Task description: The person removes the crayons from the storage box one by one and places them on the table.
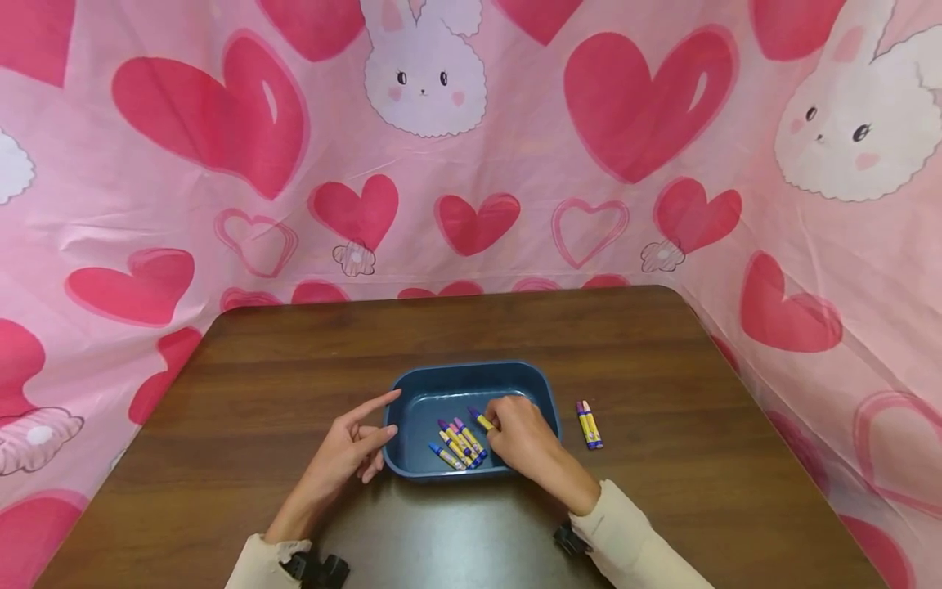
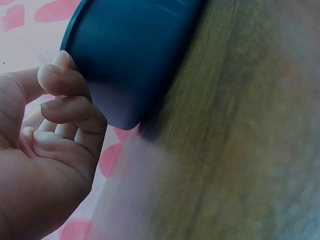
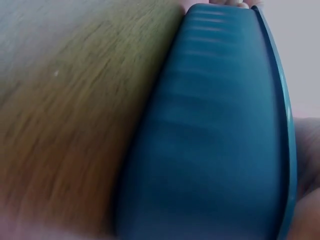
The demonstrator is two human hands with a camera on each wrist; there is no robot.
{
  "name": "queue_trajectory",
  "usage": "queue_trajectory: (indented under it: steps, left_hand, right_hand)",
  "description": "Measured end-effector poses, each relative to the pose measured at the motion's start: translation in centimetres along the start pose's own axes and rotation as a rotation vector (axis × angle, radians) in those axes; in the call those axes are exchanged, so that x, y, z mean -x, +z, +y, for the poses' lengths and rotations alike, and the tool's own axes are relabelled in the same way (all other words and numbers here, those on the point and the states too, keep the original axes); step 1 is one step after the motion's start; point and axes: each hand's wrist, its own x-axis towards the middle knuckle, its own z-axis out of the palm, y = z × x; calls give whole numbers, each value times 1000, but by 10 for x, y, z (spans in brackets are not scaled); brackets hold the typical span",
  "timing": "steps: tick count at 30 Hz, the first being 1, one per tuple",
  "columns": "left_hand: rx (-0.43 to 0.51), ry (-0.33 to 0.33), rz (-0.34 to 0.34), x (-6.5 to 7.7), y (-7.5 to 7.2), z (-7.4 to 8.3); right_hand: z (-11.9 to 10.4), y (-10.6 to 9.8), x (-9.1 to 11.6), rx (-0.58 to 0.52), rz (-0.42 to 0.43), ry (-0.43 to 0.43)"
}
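A dark blue tray (image 1: 471, 474) stands on the brown table, with several crayons (image 1: 458, 442) in yellow wrappers lying in its lower middle. My left hand (image 1: 344, 442) holds the tray's left rim, thumb and index finger at the edge. Seen from the left wrist, the other fingers (image 2: 75, 112) curl outside the tray wall. Over the right part of the tray, my right hand (image 1: 524, 433) pinches a purple crayon (image 1: 483, 421), its coloured tip pointing up and left. The right wrist view shows mainly the tray's outer wall (image 3: 210, 125), which hides the pinching fingertips.
To the right of the tray, two or so crayons (image 1: 589, 424) lie side by side on the wooden table (image 1: 662, 507). A pink cloth (image 1: 412, 172) with hearts and rabbits hangs behind the table and along both sides.
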Motion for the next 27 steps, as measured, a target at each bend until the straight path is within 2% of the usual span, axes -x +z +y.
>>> queue_trajectory:
  steps: [14,19,27]
  left_hand:
    - [-11,9,-4,1,-2,0]
    - [-12,8,-10,1,-3,0]
    - [-21,5,-11,0,-3,-1]
  right_hand:
    - [-1,-23,14,-10,105,72]
    - [1,-30,18,-11,169,46]
    - [5,-36,26,-35,221,23]
